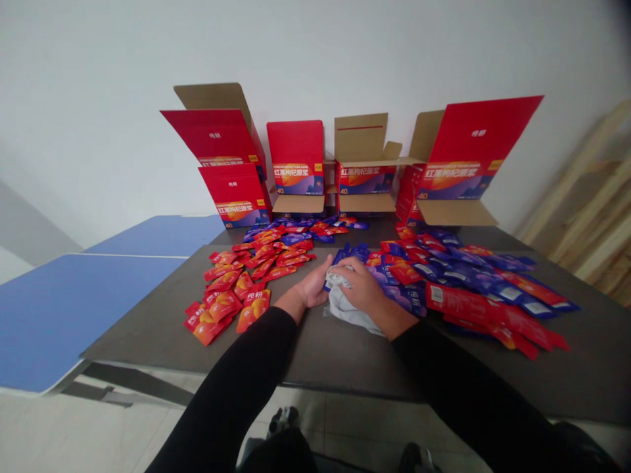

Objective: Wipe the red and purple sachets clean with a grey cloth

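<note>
My right hand point(359, 284) is closed on a crumpled light grey cloth point(352, 312), which hangs down onto the dark table. Against the cloth, my left hand point(311, 287) is curled with its thumb up. A bit of a purple sachet point(327, 285) shows between that hand and the cloth; most of it is covered. Just right of my hands lie purple sachets point(411, 299), mixed with red ones. Red-orange sachets point(254, 309) lie spread to the left of my left hand.
Open red and purple cartons point(236, 194) stand along the table's back edge by the wall. A mixed sachet pile point(473, 272) covers much of the right side. A blue table point(123, 289) adjoins at left. Wooden planks point(586, 203) lean at far right.
</note>
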### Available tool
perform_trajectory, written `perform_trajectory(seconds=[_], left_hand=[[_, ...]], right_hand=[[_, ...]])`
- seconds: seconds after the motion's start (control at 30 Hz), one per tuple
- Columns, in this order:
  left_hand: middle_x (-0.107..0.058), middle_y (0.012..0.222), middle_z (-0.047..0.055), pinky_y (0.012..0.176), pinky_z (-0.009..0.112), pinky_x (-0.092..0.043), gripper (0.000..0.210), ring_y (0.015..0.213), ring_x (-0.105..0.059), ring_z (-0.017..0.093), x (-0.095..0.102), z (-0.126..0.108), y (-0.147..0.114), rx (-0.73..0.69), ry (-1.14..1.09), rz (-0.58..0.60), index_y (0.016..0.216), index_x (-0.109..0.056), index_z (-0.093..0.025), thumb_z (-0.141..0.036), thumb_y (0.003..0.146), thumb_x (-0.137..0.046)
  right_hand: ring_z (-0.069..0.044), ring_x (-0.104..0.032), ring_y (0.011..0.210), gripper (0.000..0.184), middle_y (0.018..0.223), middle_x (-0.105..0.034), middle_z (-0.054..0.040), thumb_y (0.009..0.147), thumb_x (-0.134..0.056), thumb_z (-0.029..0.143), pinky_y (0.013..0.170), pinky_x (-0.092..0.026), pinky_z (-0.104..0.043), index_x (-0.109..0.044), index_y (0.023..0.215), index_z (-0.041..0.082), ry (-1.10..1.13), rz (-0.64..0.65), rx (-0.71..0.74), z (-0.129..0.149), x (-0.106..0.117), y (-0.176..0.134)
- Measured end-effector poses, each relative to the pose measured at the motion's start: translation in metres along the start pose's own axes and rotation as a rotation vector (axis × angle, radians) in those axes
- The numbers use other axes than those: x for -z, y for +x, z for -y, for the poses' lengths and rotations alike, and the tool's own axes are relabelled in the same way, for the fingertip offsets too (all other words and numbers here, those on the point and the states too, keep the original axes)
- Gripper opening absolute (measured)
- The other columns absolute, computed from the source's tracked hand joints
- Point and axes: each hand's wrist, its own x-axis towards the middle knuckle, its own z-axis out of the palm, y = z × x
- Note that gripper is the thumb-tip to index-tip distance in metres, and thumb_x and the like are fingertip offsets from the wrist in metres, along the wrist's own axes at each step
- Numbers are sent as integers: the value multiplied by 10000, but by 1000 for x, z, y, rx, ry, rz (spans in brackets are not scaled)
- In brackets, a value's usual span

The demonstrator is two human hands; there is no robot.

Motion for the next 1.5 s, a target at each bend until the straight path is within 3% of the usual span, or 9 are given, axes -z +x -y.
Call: perform_trajectory(seconds=[0.2, 0.37, 0.57, 0.77, 0.97, 1.1, 1.2, 1.37, 1.5], left_hand=[[-728, 775, 81, 677, 276, -539, 509, 683, -697, 186, 0, 2, 2, -31, 128, -16, 973, -689, -144, -614, 955, -493], [-617, 616, 33, 448, 200, -399, 519, 454, -526, 107, -2, 3, -1, -42, 197, -53, 788, -640, -152, -593, 982, -446], [-586, 627, 38, 451, 181, -373, 524, 480, -506, 101, -2, -2, -8, 15, 205, 30, 874, -639, -156, -638, 959, -451], [-630, 791, 87, 475, 221, -403, 381, 613, -572, 159, -4, -11, -15, 14, -61, 96, 1021, -642, -140, -484, 950, -493], [-632, 854, 113, 550, 271, -483, 333, 633, -565, 155, -4, -20, -15, -157, -343, 34, 1040, -646, -95, -332, 923, -444], [-635, 764, 81, 646, 257, -529, 178, 684, -626, 152, -2, -22, -8, -226, -363, -121, 955, -645, -109, -184, 930, -485], [-679, 807, 55, 707, 221, -541, 87, 699, -655, 118, -2, -22, -3, -357, -326, -244, 929, -632, -122, -83, 900, -560], [-710, 862, 37, 735, 287, -572, 268, 697, -691, 145, -1, -20, 2, -467, -266, -348, 1091, -618, -164, -84, 840, -665], [-728, 906, 87, 780, 322, -576, 319, 765, -720, 186, -2, -18, 2, -416, -239, -286, 1165, -626, -134, -94, 849, -640]], right_hand=[[-254, -603, 1024, 315, 1054, -595, -70, 781, -567, 139, 972, -535, -440, -697, 1046, 248, -20, -298, -219, -6, 4, 6], [-249, -594, 988, 220, 1017, -585, -74, 792, -569, 184, 955, -521, -435, -651, 993, 221, -12, -450, -306, -15, 8, 11], [-249, -577, 942, 138, 963, -578, -73, 818, -590, 253, 934, -506, -439, -621, 943, 204, 1, -539, -450, -26, 13, 15], [-243, -559, 923, 154, 952, -569, -69, 774, -596, 244, 930, -488, -422, -608, 922, 204, -7, -590, -520, -28, 16, 17], [-235, -569, 951, 177, 990, -569, -63, 773, -585, 232, 929, -491, -421, -614, 947, 209, 21, -547, -378, -18, 16, 15], [-247, -574, 961, 169, 998, -578, -75, 795, -586, 228, 914, -508, -433, -625, 960, 215, 17, -485, -267, -12, 16, 12], [-263, -578, 958, 174, 991, -581, -85, 793, -596, 228, 905, -517, -452, -635, 961, 207, 14, -481, -222, -10, 17, 11], [-273, -582, 972, 203, 999, -585, -94, 789, -594, 185, 913, -531, -455, -669, 971, 236, 23, -411, -154, -10, 16, 9], [-244, -613, 972, 275, 1020, -588, -65, 772, -601, 142, 887, -561, -428, -708, 1003, 247, 62, -260, -47, -12, 10, 5]])
